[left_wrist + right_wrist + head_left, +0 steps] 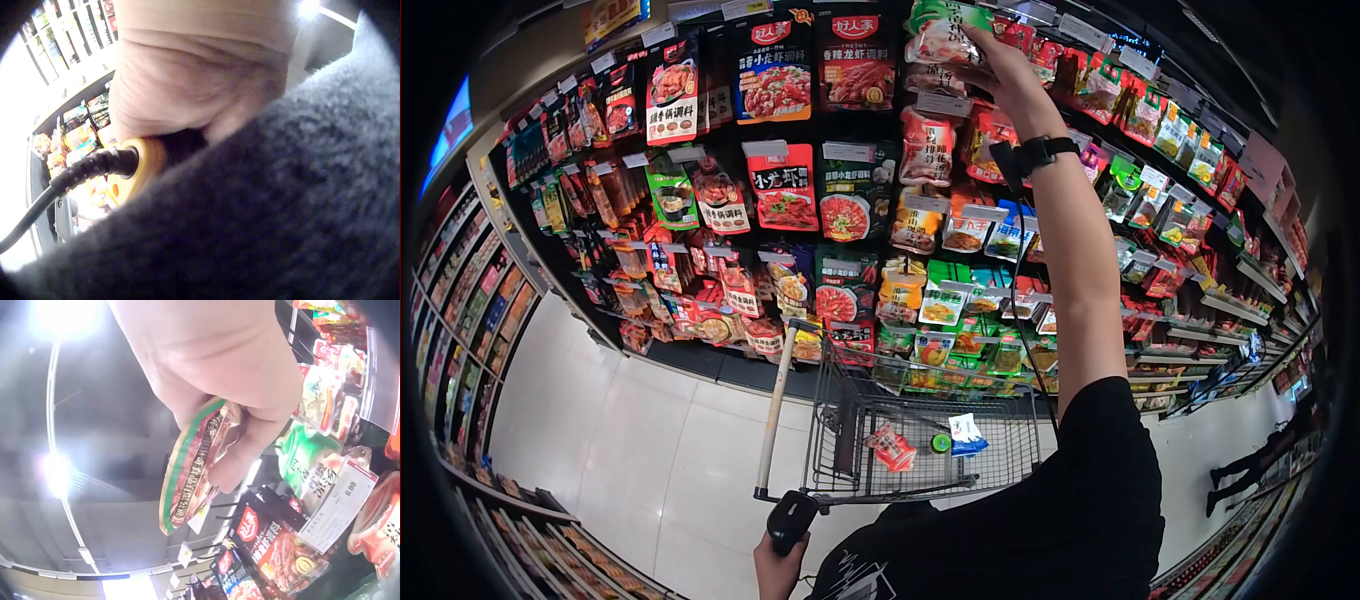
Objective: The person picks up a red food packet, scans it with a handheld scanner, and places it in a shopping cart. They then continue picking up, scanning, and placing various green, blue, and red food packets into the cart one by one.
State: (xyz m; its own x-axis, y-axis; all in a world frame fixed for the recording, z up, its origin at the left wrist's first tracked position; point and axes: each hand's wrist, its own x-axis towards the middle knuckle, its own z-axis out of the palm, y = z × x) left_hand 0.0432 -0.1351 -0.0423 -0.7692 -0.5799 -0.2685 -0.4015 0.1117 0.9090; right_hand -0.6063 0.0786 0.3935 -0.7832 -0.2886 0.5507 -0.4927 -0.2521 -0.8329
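My right hand (1000, 75) is raised to the top row of the rack and pinches a seasoning packet (940, 35). In the right wrist view the packet (194, 465) is edge-on, with a green border and a red printed strip, between thumb and fingers. A similar green-topped packet (309, 456) hangs close behind a price tag. Down at the lower left, my left hand (778, 570) grips a black rounded handheld device (792, 520). The left wrist view shows a yellow end piece (140, 169) with a cable against the palm; dark cloth hides the fingers.
A wire shopping cart (1010, 425) stands before the rack, holding a red packet (892, 447), a green-lidded item (941, 442) and a blue-white packet (967, 436). Red pouches (780, 185) hang in rows. A person's legs (1250, 462) appear far right, and tiled floor (640, 420) lies left.
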